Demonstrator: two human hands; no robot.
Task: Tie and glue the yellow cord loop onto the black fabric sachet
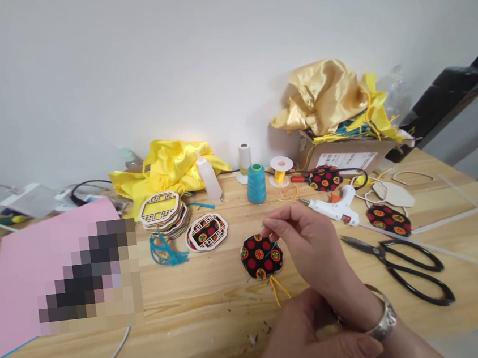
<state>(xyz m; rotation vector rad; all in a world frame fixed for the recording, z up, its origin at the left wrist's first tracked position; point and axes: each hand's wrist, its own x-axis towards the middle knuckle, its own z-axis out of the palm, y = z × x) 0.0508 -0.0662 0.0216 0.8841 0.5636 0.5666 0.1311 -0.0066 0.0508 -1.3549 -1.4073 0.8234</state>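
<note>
Right hand (308, 243) pinches above patterned disc (259, 261)

Its fingertips (270, 223) meet; anything between them is too small to tell. The disc lies on the table (204, 296), left of the scissors (380, 252). The left hand (315, 339) clasps the right wrist (356, 297) by a bracelet (385, 316).

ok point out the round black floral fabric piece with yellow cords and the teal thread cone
Round black floral fabric piece (259, 261): head view, patterned face.
Teal thread cone (256, 186): head view, wound thread.

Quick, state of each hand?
Left hand: at the bracelet; grip can't be told.
Right hand: pinched closed near the patch; whether it holds anything can't be told.
</note>
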